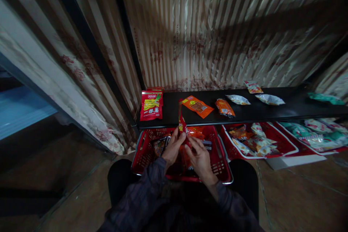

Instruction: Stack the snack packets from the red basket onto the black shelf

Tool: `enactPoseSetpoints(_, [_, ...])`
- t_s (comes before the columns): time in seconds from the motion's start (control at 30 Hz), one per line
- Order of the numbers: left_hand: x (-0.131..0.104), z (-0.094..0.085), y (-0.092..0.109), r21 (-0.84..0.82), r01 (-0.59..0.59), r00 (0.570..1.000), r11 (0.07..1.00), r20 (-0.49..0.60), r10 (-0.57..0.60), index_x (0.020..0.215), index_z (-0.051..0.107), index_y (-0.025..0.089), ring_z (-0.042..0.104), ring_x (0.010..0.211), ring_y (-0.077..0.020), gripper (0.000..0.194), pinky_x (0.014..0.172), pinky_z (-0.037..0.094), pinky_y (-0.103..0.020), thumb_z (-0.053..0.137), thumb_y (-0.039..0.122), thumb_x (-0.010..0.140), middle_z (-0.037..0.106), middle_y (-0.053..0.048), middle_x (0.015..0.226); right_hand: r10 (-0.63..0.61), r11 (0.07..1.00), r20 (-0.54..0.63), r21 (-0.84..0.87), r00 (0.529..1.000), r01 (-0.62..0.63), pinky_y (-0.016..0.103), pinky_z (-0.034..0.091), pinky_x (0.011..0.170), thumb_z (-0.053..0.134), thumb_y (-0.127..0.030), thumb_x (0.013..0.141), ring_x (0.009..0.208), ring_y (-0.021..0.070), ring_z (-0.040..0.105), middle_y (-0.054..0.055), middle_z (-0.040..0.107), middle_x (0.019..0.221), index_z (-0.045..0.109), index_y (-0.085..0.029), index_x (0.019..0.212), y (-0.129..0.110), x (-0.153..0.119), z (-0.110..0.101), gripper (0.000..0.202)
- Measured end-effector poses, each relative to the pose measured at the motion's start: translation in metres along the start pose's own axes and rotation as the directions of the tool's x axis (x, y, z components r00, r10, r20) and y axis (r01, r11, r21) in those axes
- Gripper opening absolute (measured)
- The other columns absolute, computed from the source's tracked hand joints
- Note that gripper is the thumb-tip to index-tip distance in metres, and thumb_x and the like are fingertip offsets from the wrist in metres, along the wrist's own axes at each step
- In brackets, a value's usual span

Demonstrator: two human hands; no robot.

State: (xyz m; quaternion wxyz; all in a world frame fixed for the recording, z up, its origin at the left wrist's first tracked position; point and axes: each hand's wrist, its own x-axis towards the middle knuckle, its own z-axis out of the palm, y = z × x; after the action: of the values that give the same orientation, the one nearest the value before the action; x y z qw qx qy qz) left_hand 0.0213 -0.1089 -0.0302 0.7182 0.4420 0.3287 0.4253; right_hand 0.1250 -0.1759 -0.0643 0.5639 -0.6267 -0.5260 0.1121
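Note:
My left hand [174, 147] is closed on a red snack packet [182, 121], held on edge above a red basket [140, 165]. From the right, my right hand [198, 156] touches the packet's lower part with bent fingers; whether it grips it is hard to see. Orange and dark packets lie in the basket beneath my hands, partly hidden by them. On the black shelf [174, 117] a red packet with yellow print [151, 106] lies at the left, on top of another. An orange packet [198, 106] lies just beyond my hands, with a second orange packet [224, 108] to its right.
White packets [238, 99] and a red-and-white one [253, 87] lie farther right on the shelf, and a green packet [326, 98] near its right end. Two more red baskets of packets stand at the right, below the shelf. A striped curtain [190, 36] hangs behind.

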Motion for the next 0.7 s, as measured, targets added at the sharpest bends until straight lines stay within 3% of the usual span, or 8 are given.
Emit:
enactPoseSetpoints(0.1, [0.002, 0.005, -0.001, -0.134, 0.03, 0.996, 0.991, -0.077, -0.04, 0.108, 0.067, 0.019, 0.061, 0.113, -0.026, 0.058, 0.101, 0.043, -0.036, 0.082, 0.05, 0.062, 0.071, -0.009, 0.112, -0.115, 0.983, 0.086, -0.131, 0.99, 0.126, 0.038, 0.056, 0.088, 0.057, -0.028, 0.087, 0.104, 0.024, 0.064, 0.012, 0.065, 0.118, 0.068, -0.025, 0.12, -0.004, -0.01, 0.008, 0.034])
enactPoseSetpoints(0.17, [0.004, 0.004, -0.001, -0.182, 0.06, 0.981, 0.981, -0.172, -0.092, 0.097, 0.069, 0.015, 0.067, 0.101, -0.0276, 0.056, 0.093, 0.048, -0.038, 0.085, 0.049, 0.055, 0.074, -0.01, 0.093, -0.151, 0.979, 0.143, -0.118, 0.978, 0.169, 0.038, 0.056, 0.089, 0.056, -0.027, 0.088, 0.105, 0.0236, 0.064, 0.012, 0.065, 0.118, 0.069, -0.024, 0.117, -0.006, -0.013, 0.01, 0.032])
enactPoseSetpoints(0.27, [0.007, -0.003, 0.0, -0.246, 0.089, 0.95, 0.965, -0.27, -0.157, 0.085, 0.069, 0.013, 0.068, 0.096, -0.0288, 0.048, 0.089, 0.051, -0.039, 0.085, 0.046, 0.055, 0.075, -0.01, 0.083, -0.13, 0.99, 0.182, -0.034, 0.975, 0.138, 0.036, 0.054, 0.09, 0.055, -0.03, 0.09, 0.1, 0.0217, 0.066, 0.01, 0.069, 0.109, 0.071, -0.025, 0.11, -0.006, -0.01, 0.006, 0.027])
enactPoseSetpoints(0.4, [0.006, -0.016, 0.0, -0.287, 0.152, 0.933, 0.946, -0.274, -0.233, 0.079, 0.068, 0.013, 0.07, 0.095, -0.028, 0.034, 0.087, 0.054, -0.039, 0.084, 0.038, 0.062, 0.075, -0.01, 0.08, 0.085, 0.988, 0.063, 0.121, 0.994, -0.092, 0.037, 0.054, 0.086, 0.058, -0.04, 0.088, 0.092, 0.0215, 0.067, 0.007, 0.073, 0.1, 0.072, -0.024, 0.102, 0.002, 0.009, -0.003, 0.025])
enactPoseSetpoints(0.47, [0.005, -0.022, -0.002, -0.276, 0.205, 0.927, 0.939, -0.252, -0.277, 0.08, 0.068, 0.014, 0.071, 0.093, -0.0272, 0.028, 0.086, 0.055, -0.039, 0.082, 0.034, 0.066, 0.075, -0.01, 0.08, 0.258, 0.931, -0.009, 0.269, 0.966, -0.246, 0.037, 0.054, 0.083, 0.063, -0.046, 0.084, 0.091, 0.0218, 0.067, 0.008, 0.072, 0.102, 0.069, -0.022, 0.107, 0.006, 0.024, -0.007, 0.034])
enactPoseSetpoints(0.53, [0.003, -0.027, -0.004, -0.259, 0.258, 0.927, 0.931, -0.205, -0.314, 0.081, 0.069, 0.013, 0.071, 0.092, -0.0266, 0.024, 0.086, 0.055, -0.039, 0.079, 0.032, 0.071, 0.076, -0.01, 0.082, 0.421, 0.821, -0.019, 0.434, 0.907, -0.372, 0.035, 0.055, 0.08, 0.07, -0.049, 0.076, 0.092, 0.0217, 0.067, 0.007, 0.072, 0.106, 0.067, -0.022, 0.112, 0.006, 0.04, -0.01, 0.045])
enactPoseSetpoints(0.6, [0.001, -0.029, -0.005, -0.248, 0.293, 0.93, 0.923, -0.149, -0.335, 0.081, 0.069, 0.013, 0.071, 0.092, -0.0265, 0.022, 0.088, 0.055, -0.04, 0.077, 0.032, 0.074, 0.076, -0.011, 0.082, 0.515, 0.706, 0.022, 0.556, 0.857, -0.438, 0.032, 0.056, 0.078, 0.075, -0.048, 0.07, 0.093, 0.021, 0.068, 0.005, 0.072, 0.109, 0.066, -0.024, 0.112, 0.003, 0.055, -0.014, 0.049])
enactPoseSetpoints(0.7, [-0.003, -0.032, -0.008, -0.235, 0.335, 0.928, 0.912, -0.083, -0.362, 0.081, 0.07, 0.011, 0.071, 0.092, -0.0272, 0.023, 0.089, 0.054, -0.041, 0.076, 0.033, 0.074, 0.075, -0.012, 0.08, 0.541, 0.564, 0.186, 0.644, 0.82, -0.518, 0.032, 0.057, 0.071, 0.082, -0.045, 0.063, 0.085, 0.0218, 0.071, 0.004, 0.075, 0.095, 0.069, -0.022, 0.101, -0.004, 0.071, -0.019, 0.046])
